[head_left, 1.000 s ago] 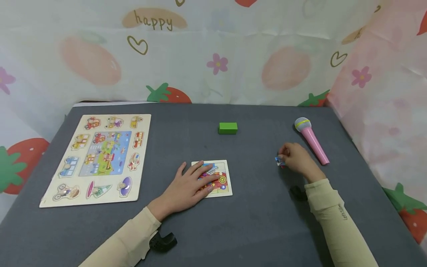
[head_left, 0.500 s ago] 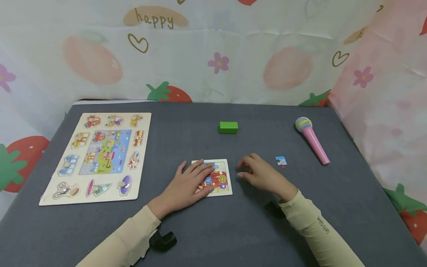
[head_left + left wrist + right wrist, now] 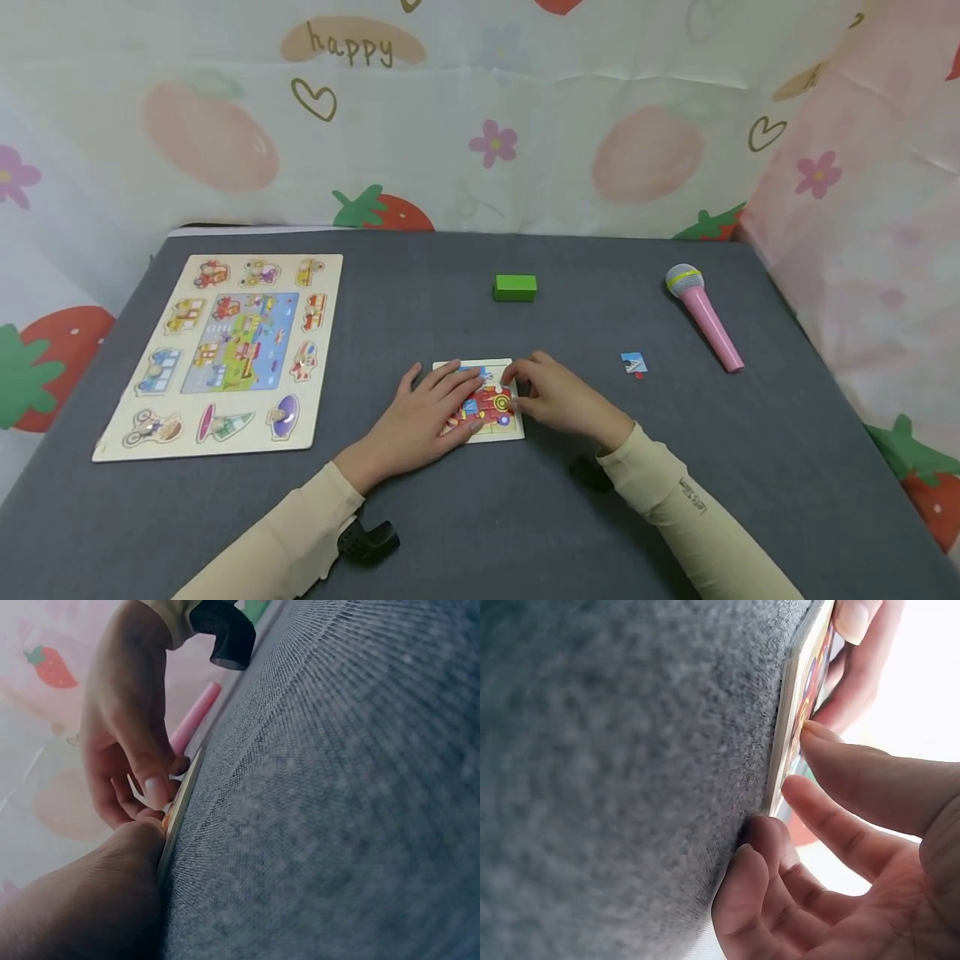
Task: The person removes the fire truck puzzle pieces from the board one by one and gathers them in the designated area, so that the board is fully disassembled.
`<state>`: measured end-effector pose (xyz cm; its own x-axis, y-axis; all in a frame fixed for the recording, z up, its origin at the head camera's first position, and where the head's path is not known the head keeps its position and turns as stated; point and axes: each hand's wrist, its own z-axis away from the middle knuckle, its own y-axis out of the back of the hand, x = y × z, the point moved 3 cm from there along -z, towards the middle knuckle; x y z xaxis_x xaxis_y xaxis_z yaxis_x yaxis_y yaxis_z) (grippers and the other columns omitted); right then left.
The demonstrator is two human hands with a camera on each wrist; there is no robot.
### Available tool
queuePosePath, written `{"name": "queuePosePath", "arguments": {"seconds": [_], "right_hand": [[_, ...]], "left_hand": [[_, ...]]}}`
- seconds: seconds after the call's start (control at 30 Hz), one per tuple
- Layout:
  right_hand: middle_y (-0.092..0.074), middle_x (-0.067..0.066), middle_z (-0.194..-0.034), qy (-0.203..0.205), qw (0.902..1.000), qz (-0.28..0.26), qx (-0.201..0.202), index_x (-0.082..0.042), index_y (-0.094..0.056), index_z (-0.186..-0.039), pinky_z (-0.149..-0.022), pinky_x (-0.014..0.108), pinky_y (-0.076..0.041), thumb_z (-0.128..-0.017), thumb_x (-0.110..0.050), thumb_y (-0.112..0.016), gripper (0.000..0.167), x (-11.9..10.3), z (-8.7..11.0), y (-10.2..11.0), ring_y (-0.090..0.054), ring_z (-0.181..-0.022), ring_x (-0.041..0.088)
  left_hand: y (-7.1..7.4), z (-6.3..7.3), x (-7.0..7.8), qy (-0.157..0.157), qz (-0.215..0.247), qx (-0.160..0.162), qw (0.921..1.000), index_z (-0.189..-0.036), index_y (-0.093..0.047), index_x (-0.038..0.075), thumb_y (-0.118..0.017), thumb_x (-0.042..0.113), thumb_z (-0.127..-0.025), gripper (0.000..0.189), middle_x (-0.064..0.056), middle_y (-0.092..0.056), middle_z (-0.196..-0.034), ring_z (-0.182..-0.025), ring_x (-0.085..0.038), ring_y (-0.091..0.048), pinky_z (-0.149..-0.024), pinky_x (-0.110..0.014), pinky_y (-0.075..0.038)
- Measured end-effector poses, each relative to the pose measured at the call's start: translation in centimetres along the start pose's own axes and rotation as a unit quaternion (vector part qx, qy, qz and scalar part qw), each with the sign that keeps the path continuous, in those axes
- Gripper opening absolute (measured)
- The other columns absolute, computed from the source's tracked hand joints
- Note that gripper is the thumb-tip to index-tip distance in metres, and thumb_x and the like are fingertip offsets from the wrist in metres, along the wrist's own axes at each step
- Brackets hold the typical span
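Observation:
My left hand (image 3: 416,429) lies flat with its fingers spread over the left part of a small jigsaw puzzle (image 3: 497,427), which shows a red vehicle with a yellow wheel. At the puzzle's right side, my right hand (image 3: 570,400) has its fingers bent. In the right wrist view its thumb (image 3: 832,750) touches the picture face and the index fingertip is at the edge, apart from the thumb with nothing between them. A loose blue puzzle piece (image 3: 633,362) with a small red part lies on the table, to the right of that hand.
On the left lies a large wooden peg puzzle board (image 3: 321,317) with vehicle pieces. A green block (image 3: 515,288) is behind the small puzzle. A pink toy microphone (image 3: 705,317) lies at the right, and a printed curtain (image 3: 555,192) hangs behind the table.
My right hand has let go of the blue piece, leaving it on the table, and has moved left to the small puzzle's right side. The left hand stays on the puzzle.

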<state>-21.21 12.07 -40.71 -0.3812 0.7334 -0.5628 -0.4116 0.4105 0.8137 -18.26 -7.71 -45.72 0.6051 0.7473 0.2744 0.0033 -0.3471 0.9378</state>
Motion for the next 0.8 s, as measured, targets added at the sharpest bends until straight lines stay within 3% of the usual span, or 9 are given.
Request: {"name": "queuePosePath", "arguments": {"seconds": [0.33, 0.53, 0.63, 0.8], "right_hand": [[-0.054, 0.007, -0.097, 0.006, 0.9999, 0.012, 0.005, -0.009, -0.063, -0.104, -0.072, 0.030, -0.044, -0.087, -0.012, -0.071, 0.020, -0.44, -0.03, -0.06, -0.050, -0.084, 0.016], [-0.053, 0.007, -0.093, 0.011, 0.9997, 0.016, 0.012, -0.007, -0.063, -0.102, -0.069, 0.029, -0.043, -0.086, -0.011, -0.072, 0.018, -0.60, -0.12, -0.06, -0.048, -0.079, 0.015], [-0.052, 0.007, -0.091, 0.014, 0.9995, 0.025, 0.016, -0.007, -0.063, -0.100, -0.069, 0.029, -0.043, -0.086, -0.011, -0.071, 0.017, -0.61, -0.21, -0.16, -0.048, -0.078, 0.015], [-0.052, 0.006, -0.090, 0.016, 0.9993, 0.027, 0.020, -0.006, -0.062, -0.098, -0.068, 0.028, -0.043, -0.086, -0.007, -0.070, 0.015, -0.65, -0.39, -0.32, -0.048, -0.077, 0.015]], "left_hand": [[0.32, -0.02, 0.20, 0.004, -0.001, 0.003, 1.0000, -0.145, -0.044, 0.022, -0.050, 0.052, -0.095, 0.059, 0.004, -0.044, -0.147, -0.142, -0.019, -0.029, -0.110, -0.060, -0.019], [0.19, 0.08, 0.14, 0.000, 0.010, 0.006, 0.9999, -0.145, -0.043, 0.026, -0.049, 0.052, -0.095, 0.056, 0.003, -0.035, -0.153, -0.146, -0.019, -0.019, -0.111, -0.059, -0.017], [0.09, 0.05, 0.08, -0.032, 0.029, 0.015, 0.9990, -0.141, -0.047, 0.034, -0.048, 0.052, -0.095, 0.049, 0.001, -0.032, -0.154, -0.147, -0.019, -0.016, -0.112, -0.057, -0.016], [0.03, 0.04, 0.16, -0.110, 0.062, 0.019, 0.9918, -0.132, -0.055, 0.040, -0.048, 0.055, -0.094, 0.041, -0.004, -0.040, -0.149, -0.143, -0.024, -0.027, -0.110, -0.056, -0.020]]}}
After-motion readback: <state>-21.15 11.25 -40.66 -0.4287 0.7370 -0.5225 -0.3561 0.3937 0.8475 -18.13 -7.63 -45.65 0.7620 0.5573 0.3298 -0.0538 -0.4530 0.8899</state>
